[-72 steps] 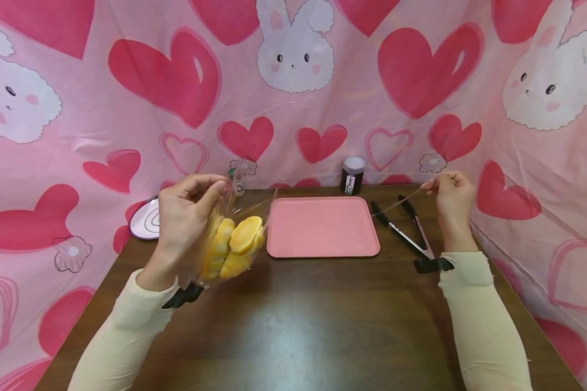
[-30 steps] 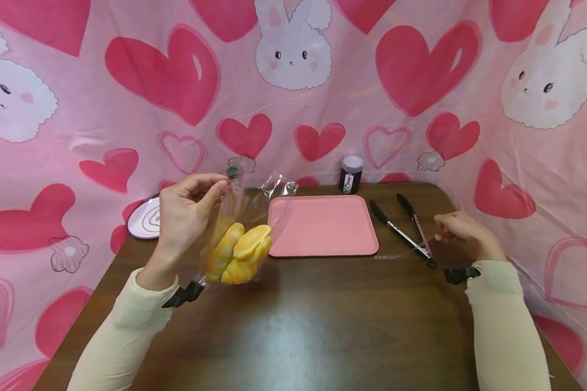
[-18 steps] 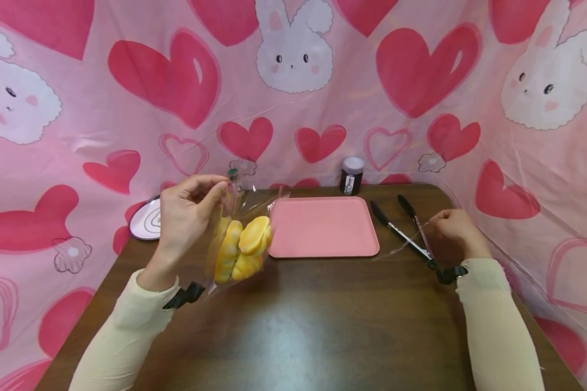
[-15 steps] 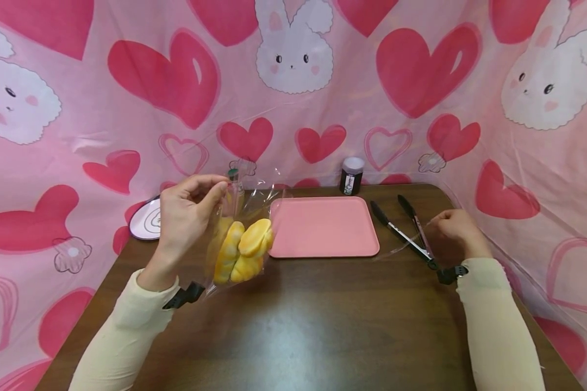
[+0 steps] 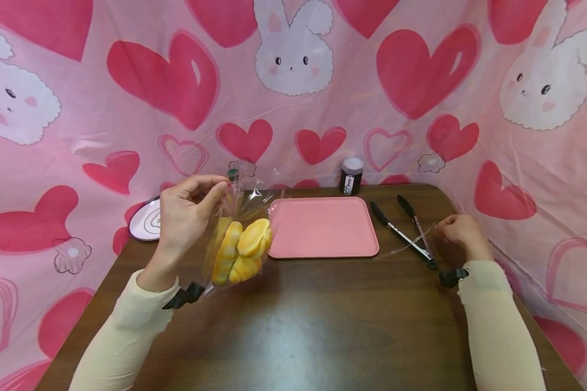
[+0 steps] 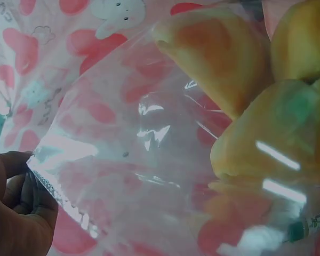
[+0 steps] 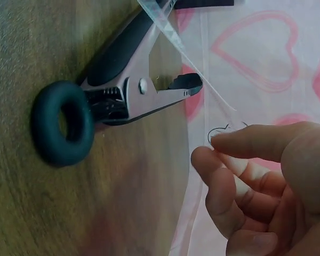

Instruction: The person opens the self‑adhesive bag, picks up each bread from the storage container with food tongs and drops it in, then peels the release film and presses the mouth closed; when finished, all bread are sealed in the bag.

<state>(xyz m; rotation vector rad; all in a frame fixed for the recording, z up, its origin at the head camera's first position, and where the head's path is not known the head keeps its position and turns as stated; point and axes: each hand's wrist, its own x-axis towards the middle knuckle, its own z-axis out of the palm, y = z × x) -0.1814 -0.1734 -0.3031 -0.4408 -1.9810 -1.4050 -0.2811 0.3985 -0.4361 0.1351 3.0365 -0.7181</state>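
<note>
My left hand (image 5: 186,214) pinches the upper corner of a clear plastic bag (image 5: 252,205), which hangs above the table's left half. Inside it are yellow bread rolls (image 5: 229,251), seen large at the right of the left wrist view; they look like toys or real bread, I cannot tell which. At the right, my right hand (image 5: 462,231) pinches one end of a thin clear plastic strip (image 7: 168,29) between thumb and forefinger. The strip dangles across the black-and-silver tongs (image 5: 411,239), which lie spread on the table next to that hand.
A pink tray (image 5: 324,227) lies at the back middle of the brown wooden table (image 5: 293,320). Behind it stands a dark jar (image 5: 351,176) with a pale lid. A green-capped bottle (image 5: 233,175) is partly behind the bag. At the far left is a white oval plate-like thing (image 5: 145,220).
Since the earliest frame my right hand has come down with the strip to beside the tongs, and shifted slightly since. The bag has swung a little; my left hand keeps its place.
</note>
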